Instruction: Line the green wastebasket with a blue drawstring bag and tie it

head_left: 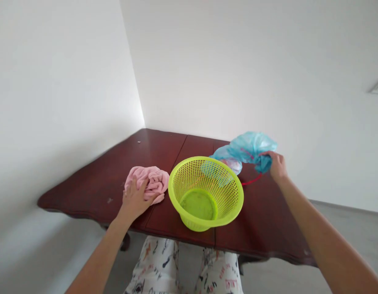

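Note:
My left hand (136, 199) rests with spread fingers on a bunched pink cloth (154, 179), left of the basket. A yellow-green plastic basket (199, 204) with mesh sides stands upright at the middle of the table, nothing inside it. At the right, my right hand (276, 164) is closed on the gathered part of a translucent blue plastic bag (252, 145). The bag spreads behind the basket's far rim, and something pale and reddish shows through its lower part. A red drawstring (252, 180) hangs from the bag toward the table.
The dark red wooden table (115, 159) has a wavy edge and stands against white walls (207, 73) meeting in a corner. A tiny white bit (139, 141) lies near the far left. My legs in printed white trousers (158, 265) are below the front edge.

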`<move>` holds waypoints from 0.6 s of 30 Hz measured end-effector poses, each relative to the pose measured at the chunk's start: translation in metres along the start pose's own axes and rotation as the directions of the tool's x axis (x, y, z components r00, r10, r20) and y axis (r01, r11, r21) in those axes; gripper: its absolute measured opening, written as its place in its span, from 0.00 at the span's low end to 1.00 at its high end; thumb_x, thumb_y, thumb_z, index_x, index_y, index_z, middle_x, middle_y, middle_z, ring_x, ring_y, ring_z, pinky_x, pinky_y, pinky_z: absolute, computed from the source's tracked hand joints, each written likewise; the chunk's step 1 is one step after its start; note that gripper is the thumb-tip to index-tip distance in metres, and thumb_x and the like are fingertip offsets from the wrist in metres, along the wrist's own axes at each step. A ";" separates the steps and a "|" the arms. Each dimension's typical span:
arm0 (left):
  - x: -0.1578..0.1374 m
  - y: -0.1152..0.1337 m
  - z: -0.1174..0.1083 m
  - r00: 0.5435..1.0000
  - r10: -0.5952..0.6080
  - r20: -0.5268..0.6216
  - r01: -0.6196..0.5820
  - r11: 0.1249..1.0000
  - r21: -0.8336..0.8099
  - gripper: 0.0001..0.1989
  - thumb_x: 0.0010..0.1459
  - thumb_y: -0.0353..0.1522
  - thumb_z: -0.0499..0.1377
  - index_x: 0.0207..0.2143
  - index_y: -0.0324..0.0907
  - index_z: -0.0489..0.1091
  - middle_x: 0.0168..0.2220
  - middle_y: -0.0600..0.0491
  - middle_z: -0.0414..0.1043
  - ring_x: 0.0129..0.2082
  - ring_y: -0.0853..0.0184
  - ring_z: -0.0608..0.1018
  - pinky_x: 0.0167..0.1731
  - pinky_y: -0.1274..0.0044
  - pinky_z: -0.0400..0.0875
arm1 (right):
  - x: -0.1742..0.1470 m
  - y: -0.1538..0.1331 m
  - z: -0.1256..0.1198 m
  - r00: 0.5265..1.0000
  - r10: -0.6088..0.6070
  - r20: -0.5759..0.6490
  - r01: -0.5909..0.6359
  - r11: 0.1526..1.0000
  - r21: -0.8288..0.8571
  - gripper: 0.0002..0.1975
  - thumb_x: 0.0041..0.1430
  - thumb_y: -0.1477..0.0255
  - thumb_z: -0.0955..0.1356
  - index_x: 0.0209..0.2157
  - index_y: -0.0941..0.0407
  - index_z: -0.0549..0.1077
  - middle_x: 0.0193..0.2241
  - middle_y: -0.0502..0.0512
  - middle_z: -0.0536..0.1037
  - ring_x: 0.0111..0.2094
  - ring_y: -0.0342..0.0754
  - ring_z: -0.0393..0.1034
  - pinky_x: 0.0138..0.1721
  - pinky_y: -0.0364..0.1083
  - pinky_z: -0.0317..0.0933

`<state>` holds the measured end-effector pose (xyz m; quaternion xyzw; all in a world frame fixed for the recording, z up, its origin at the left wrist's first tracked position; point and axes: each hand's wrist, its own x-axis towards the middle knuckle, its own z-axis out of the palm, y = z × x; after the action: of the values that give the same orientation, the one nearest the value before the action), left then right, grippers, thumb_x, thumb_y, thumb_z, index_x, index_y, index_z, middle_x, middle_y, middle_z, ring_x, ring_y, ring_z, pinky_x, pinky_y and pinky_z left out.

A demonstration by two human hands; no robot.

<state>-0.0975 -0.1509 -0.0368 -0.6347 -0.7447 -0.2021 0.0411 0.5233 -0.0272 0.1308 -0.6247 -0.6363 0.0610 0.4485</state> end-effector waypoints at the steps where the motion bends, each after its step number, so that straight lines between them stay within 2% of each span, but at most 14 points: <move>1: 0.000 0.003 0.001 1.000 0.002 0.002 -0.002 1.000 0.009 0.41 0.74 0.51 0.65 0.81 0.44 0.66 0.87 0.32 0.51 0.82 0.30 0.65 0.75 0.46 0.69 | -0.009 0.014 0.016 0.997 0.061 0.041 -0.060 0.998 -0.028 0.41 0.76 0.38 0.52 0.34 0.54 0.80 0.26 0.64 0.82 0.32 0.61 0.80 0.35 0.55 0.74; 3: 0.002 0.008 0.001 1.000 -0.006 0.019 0.006 1.000 0.023 0.37 0.76 0.51 0.62 0.79 0.44 0.69 0.81 0.34 0.64 0.75 0.36 0.75 0.70 0.50 0.73 | -0.031 0.036 0.046 0.981 0.143 0.129 -0.130 0.986 -0.105 0.34 0.71 0.38 0.63 0.25 0.51 0.74 0.19 0.60 0.76 0.27 0.57 0.74 0.31 0.52 0.67; 4: 0.003 0.010 0.000 1.000 -0.011 0.027 0.010 1.000 0.029 0.35 0.77 0.51 0.61 0.78 0.45 0.69 0.77 0.36 0.70 0.71 0.38 0.78 0.68 0.51 0.75 | -0.041 0.044 0.059 0.971 0.171 0.167 -0.148 0.979 -0.141 0.30 0.67 0.41 0.68 0.23 0.50 0.71 0.19 0.58 0.74 0.26 0.55 0.71 0.31 0.52 0.64; 7: 0.006 0.011 -0.002 1.000 -0.014 0.027 0.013 0.999 0.043 0.31 0.79 0.50 0.58 0.75 0.45 0.71 0.69 0.38 0.78 0.68 0.41 0.80 0.65 0.54 0.75 | -0.068 0.060 0.083 0.939 0.210 0.271 -0.155 0.965 -0.211 0.22 0.59 0.52 0.75 0.22 0.50 0.68 0.20 0.55 0.73 0.29 0.54 0.69 0.36 0.52 0.64; 10: 0.007 0.009 -0.002 0.999 -0.006 0.054 0.004 0.999 0.039 0.27 0.79 0.49 0.58 0.70 0.47 0.75 0.68 0.40 0.80 0.68 0.42 0.80 0.62 0.57 0.76 | -0.087 0.068 0.084 0.910 0.210 0.357 -0.132 0.964 -0.230 0.15 0.58 0.55 0.75 0.31 0.53 0.78 0.29 0.57 0.79 0.36 0.57 0.75 0.46 0.54 0.70; 12: 0.009 0.008 -0.002 0.996 -0.009 0.094 0.007 1.000 0.023 0.25 0.77 0.47 0.59 0.67 0.47 0.77 0.67 0.41 0.81 0.65 0.41 0.81 0.59 0.58 0.77 | -0.104 0.069 0.074 0.905 0.175 0.387 -0.102 0.974 -0.202 0.22 0.60 0.52 0.74 0.46 0.54 0.86 0.41 0.61 0.84 0.46 0.62 0.80 0.56 0.59 0.72; 14: 0.013 0.008 -0.003 0.991 -0.012 0.133 0.015 0.999 -0.029 0.23 0.76 0.44 0.59 0.66 0.45 0.78 0.66 0.40 0.82 0.62 0.42 0.83 0.57 0.59 0.77 | -0.130 0.065 0.063 0.934 0.124 0.334 -0.077 0.986 -0.149 0.33 0.63 0.46 0.73 0.60 0.52 0.85 0.57 0.67 0.82 0.61 0.68 0.79 0.67 0.66 0.71; 15: 0.015 0.008 -0.004 0.989 -0.013 0.149 0.025 0.997 -0.076 0.22 0.75 0.43 0.58 0.64 0.45 0.79 0.64 0.40 0.83 0.60 0.43 0.84 0.56 0.61 0.77 | -0.146 0.061 0.058 0.961 0.101 0.258 -0.071 0.990 -0.122 0.36 0.65 0.44 0.72 0.65 0.50 0.84 0.65 0.69 0.78 0.69 0.70 0.75 0.70 0.69 0.68; 17: 0.020 0.006 -0.009 0.987 -0.050 0.151 0.082 0.974 -0.210 0.18 0.73 0.41 0.58 0.57 0.45 0.80 0.57 0.42 0.86 0.54 0.47 0.86 0.52 0.64 0.77 | -0.186 0.048 0.050 0.997 0.071 0.032 -0.068 0.995 -0.073 0.37 0.68 0.42 0.73 0.69 0.50 0.82 0.74 0.71 0.71 0.79 0.73 0.64 0.74 0.75 0.65; 18: 0.021 0.004 -0.014 0.987 -0.097 0.127 0.130 0.948 -0.290 0.16 0.72 0.42 0.59 0.53 0.45 0.80 0.52 0.44 0.87 0.50 0.49 0.86 0.49 0.65 0.76 | -0.208 0.040 0.047 0.994 0.064 -0.090 -0.068 0.997 -0.040 0.37 0.70 0.43 0.73 0.71 0.50 0.80 0.75 0.72 0.69 0.80 0.74 0.63 0.73 0.76 0.66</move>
<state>-0.1000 -0.1355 -0.0166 -0.6000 -0.7423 -0.2781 -0.1080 0.4846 -0.1729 -0.0258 -0.6569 -0.5960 0.0342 0.4605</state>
